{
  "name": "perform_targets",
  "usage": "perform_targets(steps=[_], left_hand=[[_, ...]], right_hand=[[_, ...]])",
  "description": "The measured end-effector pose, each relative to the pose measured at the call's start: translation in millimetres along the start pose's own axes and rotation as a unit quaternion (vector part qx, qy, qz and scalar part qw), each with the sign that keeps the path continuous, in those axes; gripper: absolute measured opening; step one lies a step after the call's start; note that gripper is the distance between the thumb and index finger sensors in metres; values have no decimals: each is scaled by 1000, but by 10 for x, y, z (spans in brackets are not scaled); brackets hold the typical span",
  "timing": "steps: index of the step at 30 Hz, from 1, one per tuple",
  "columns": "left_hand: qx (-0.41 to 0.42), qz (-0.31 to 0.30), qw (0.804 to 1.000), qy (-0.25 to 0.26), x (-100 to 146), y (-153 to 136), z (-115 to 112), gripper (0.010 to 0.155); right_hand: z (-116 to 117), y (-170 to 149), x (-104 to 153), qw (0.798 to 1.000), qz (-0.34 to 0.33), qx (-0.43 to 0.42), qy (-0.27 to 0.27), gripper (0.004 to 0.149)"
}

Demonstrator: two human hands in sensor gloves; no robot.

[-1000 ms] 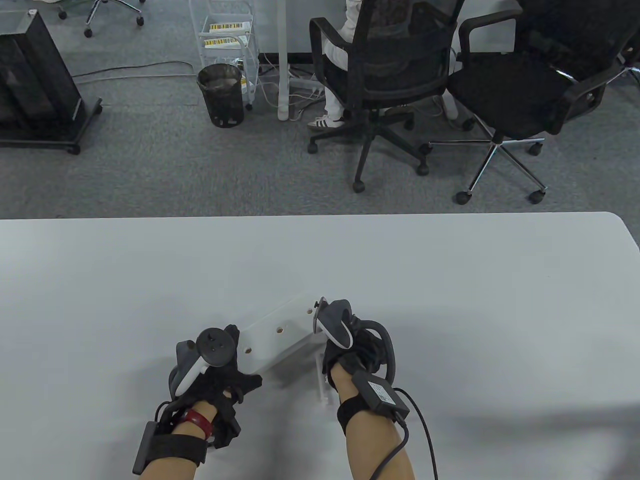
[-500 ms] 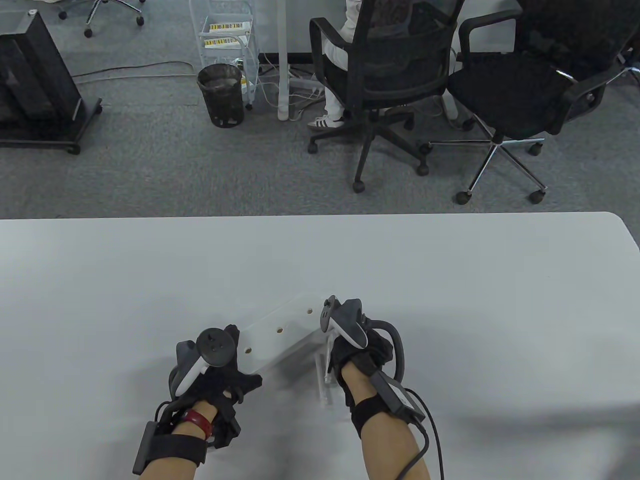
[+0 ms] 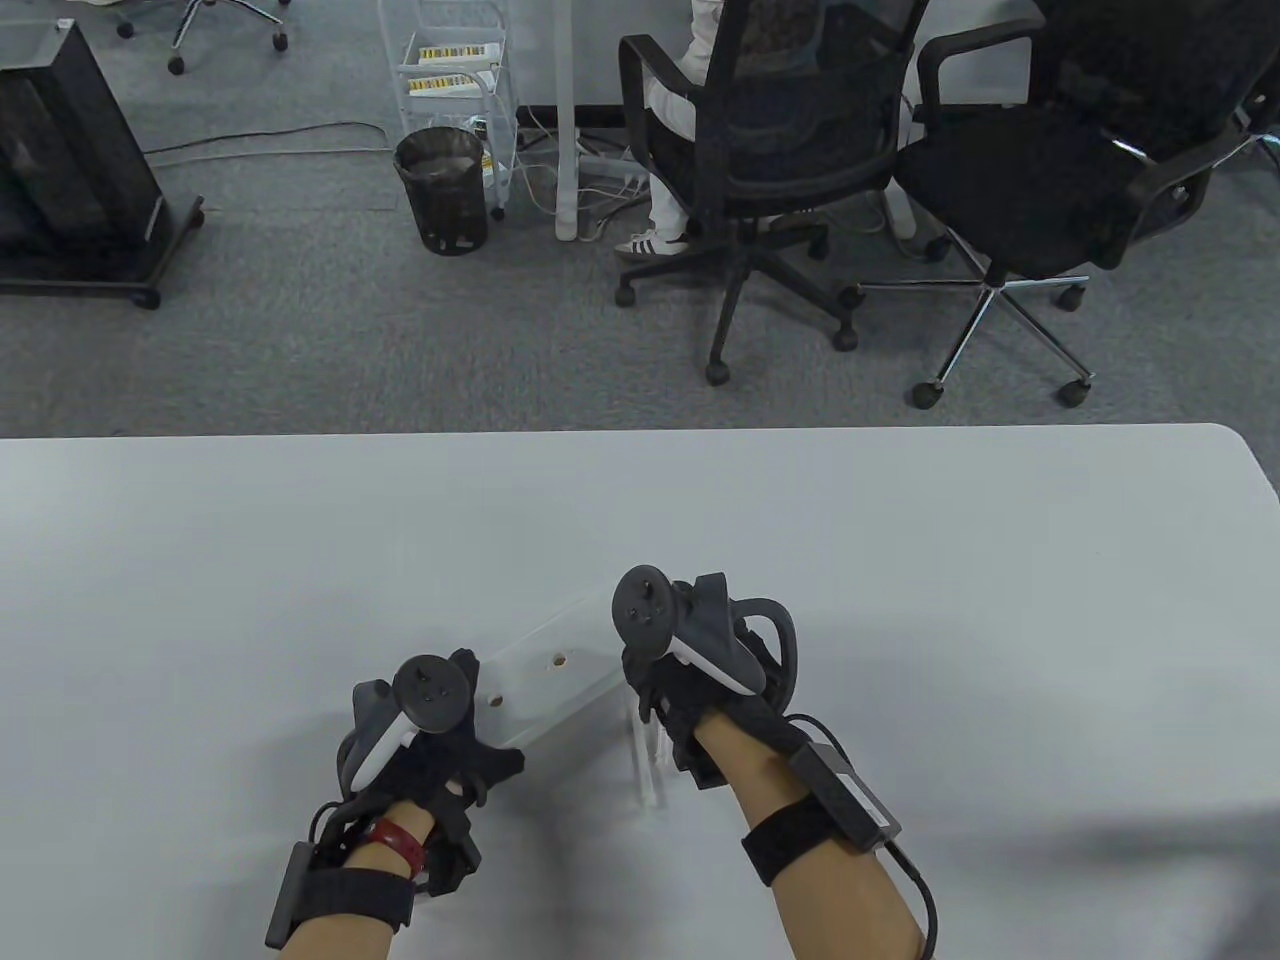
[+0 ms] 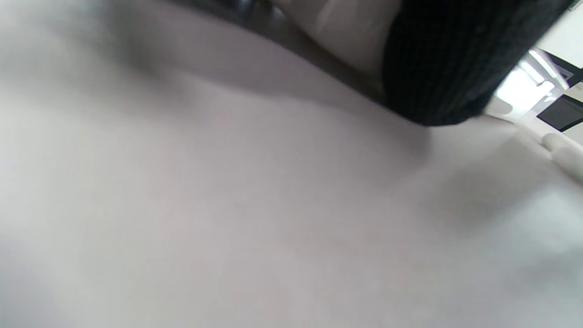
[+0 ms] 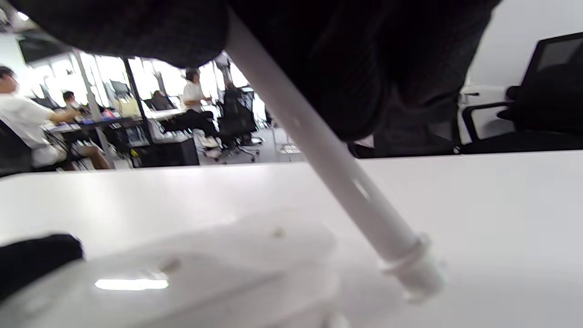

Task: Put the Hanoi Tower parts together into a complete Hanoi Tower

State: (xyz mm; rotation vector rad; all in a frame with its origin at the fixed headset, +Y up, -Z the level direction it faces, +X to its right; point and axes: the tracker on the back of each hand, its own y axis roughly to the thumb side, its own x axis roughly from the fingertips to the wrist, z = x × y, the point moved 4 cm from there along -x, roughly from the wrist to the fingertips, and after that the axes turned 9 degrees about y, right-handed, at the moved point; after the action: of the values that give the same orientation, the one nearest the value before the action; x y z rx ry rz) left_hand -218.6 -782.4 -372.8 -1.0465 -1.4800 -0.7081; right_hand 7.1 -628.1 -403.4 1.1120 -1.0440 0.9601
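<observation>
A white Hanoi base board [image 3: 555,675] with peg holes lies slanted on the table. My left hand [image 3: 440,725] holds its near left end; two holes show beside it. My right hand [image 3: 685,685] is over the board's right end and hides the third hole. In the right wrist view my right-hand fingers [image 5: 346,68] grip a white peg [image 5: 337,173] that slants down, its collared tip just above the table right of the board [image 5: 205,259]. The left wrist view is blurred: a gloved finger [image 4: 437,59] over a white surface.
Loose white pegs [image 3: 648,765] lie on the table just below the board, by my right wrist. The white table [image 3: 900,560] stretches far and to both sides. Office chairs [image 3: 770,150] and a bin stand on the floor beyond its far edge.
My right hand has moved forward and left over the board's right end and turned, so its tracker faces up and the far hole is covered. The left hand and the board stayed put.
</observation>
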Motion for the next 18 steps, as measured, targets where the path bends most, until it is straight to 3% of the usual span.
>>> perform_targets(steps=[4,11,18], left_hand=[[0,-1,1000,1,-6,-5,-4,116],[0,-1,1000,0,-11,-14,-12,116],[1,-1,1000,-1,-24,-25,-21,116]], right_hand=[[-116,150,40,997,-47,-16,-58,47],[-152,166,-19,990,-72,-71,-99,46],[-31,55,-191,990,-51,-100,-84,45]])
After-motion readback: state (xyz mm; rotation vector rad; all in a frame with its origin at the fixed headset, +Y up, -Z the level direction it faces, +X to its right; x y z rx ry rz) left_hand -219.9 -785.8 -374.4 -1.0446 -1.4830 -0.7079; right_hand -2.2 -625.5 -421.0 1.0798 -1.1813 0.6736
